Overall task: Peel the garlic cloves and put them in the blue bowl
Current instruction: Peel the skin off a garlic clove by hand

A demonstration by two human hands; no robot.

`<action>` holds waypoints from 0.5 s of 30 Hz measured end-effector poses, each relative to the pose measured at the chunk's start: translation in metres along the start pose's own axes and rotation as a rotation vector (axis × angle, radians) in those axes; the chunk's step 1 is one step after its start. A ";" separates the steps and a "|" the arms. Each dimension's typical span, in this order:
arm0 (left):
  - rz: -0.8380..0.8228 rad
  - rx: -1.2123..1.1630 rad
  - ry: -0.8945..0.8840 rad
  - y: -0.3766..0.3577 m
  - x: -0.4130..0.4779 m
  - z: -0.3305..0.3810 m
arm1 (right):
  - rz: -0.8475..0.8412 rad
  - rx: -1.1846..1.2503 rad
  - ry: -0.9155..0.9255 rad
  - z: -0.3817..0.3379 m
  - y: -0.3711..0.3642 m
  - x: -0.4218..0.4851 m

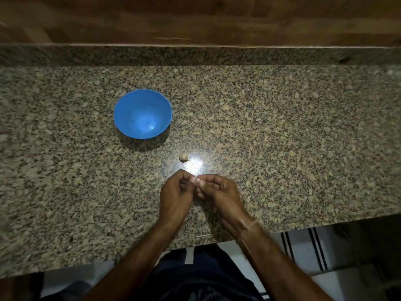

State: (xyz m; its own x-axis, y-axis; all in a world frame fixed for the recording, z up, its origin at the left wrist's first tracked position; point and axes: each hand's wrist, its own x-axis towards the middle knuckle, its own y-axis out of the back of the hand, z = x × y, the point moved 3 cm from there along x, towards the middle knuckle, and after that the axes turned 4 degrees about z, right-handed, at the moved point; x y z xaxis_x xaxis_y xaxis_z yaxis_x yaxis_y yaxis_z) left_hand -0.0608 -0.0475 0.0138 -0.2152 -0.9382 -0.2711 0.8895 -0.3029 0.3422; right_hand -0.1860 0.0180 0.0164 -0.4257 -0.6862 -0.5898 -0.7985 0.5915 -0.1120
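A blue bowl stands on the granite counter, left of centre; it looks empty. One garlic clove in its skin lies on the counter between the bowl and my hands. My left hand and my right hand meet fingertip to fingertip just in front of that clove. Between their curled fingers they pinch something small and pale, probably a garlic clove, mostly hidden by the fingers.
The speckled granite counter runs across the view with a raised back ledge and a wooden wall behind. Its front edge lies just below my wrists. A bright light reflection sits next to the loose clove. Tiled floor shows below right.
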 end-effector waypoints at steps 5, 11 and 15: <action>-0.005 0.212 -0.171 -0.006 -0.004 0.009 | 0.006 -0.628 0.573 -0.017 0.005 0.010; -0.022 0.448 -0.318 -0.019 -0.005 0.012 | -0.069 -0.786 0.586 -0.013 0.010 0.027; -0.140 0.125 0.066 -0.024 -0.002 0.010 | -0.060 -0.856 0.710 -0.012 0.011 0.026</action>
State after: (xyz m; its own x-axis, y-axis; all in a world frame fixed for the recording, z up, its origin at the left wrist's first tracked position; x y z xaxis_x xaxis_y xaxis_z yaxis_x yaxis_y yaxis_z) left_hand -0.0857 -0.0401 0.0154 -0.3028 -0.8737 -0.3808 0.7946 -0.4520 0.4052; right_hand -0.2106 0.0011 0.0089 -0.3047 -0.9523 0.0196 -0.7395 0.2495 0.6253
